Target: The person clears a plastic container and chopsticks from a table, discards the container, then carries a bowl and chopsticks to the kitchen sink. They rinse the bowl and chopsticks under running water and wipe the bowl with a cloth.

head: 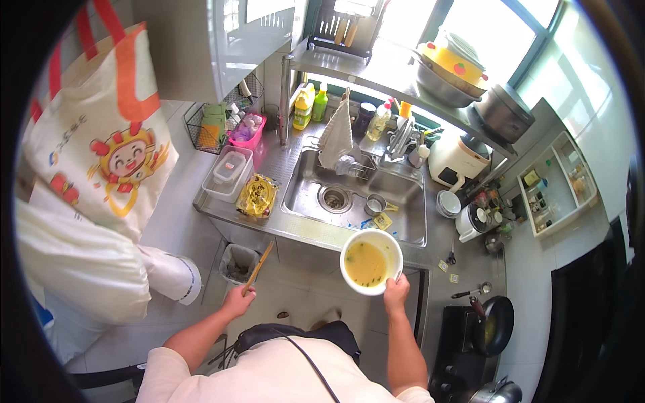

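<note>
My right hand [396, 292] grips the rim of a white bowl [347, 277], which is in front of the sink's near edge. Yellowish liquid [367, 263] with dark green bits lies inside the bowl. In my left hand [238, 301] is a pair of wooden chopsticks [259, 267], slanting up and away over the floor. Beyond the bowl, the stainless steel sink [307, 176] contains a small metal pot [375, 204], a yellow packet [383, 221] and torn blue scraps. A beige cloth [336, 133] hangs above the sink's far side.
A lined trash bin [237, 262] stands on the floor near the chopsticks. Left of the sink are a yellow food package [258, 195] and a clear plastic container [211, 184]. At right, a frying pan [496, 325] sits on the black stove [456, 332], with scissors [451, 253] and a ladle [473, 290] farther back.
</note>
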Motion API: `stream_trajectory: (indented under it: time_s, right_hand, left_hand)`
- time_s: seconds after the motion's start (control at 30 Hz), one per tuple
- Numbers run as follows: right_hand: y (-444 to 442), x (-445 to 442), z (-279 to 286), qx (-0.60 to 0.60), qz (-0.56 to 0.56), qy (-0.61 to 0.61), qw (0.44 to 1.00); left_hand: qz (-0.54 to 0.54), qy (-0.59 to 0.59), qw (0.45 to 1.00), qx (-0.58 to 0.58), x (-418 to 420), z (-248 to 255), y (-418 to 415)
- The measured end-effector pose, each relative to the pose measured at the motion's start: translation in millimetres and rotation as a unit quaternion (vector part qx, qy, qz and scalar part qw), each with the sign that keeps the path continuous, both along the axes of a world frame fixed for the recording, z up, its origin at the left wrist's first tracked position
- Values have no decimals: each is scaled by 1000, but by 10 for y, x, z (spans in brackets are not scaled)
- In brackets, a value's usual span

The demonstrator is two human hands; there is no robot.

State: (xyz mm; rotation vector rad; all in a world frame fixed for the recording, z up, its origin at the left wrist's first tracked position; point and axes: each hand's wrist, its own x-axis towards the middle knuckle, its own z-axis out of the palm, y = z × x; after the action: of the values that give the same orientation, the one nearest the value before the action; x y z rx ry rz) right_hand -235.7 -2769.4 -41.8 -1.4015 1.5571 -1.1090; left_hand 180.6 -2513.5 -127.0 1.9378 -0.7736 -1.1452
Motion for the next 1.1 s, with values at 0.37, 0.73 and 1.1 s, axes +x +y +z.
stream_trajectory:
  time_s: [0.37, 0.73, 1.1]
  right_hand:
    - [-2633, 443, -622, 14, 113, 60, 992]
    - [-4147, 1003, -1090, 104, 188, 329, 919]
    - [-4726, 1874, -704, 125, 331, 588, 728]
  left_hand:
    - [97, -35, 993, 54, -336, 267, -923]
    - [198, -55, 973, 108, -990, 649, -1433]
    - [215, -47, 967, 127, -1245, 815, -1844]
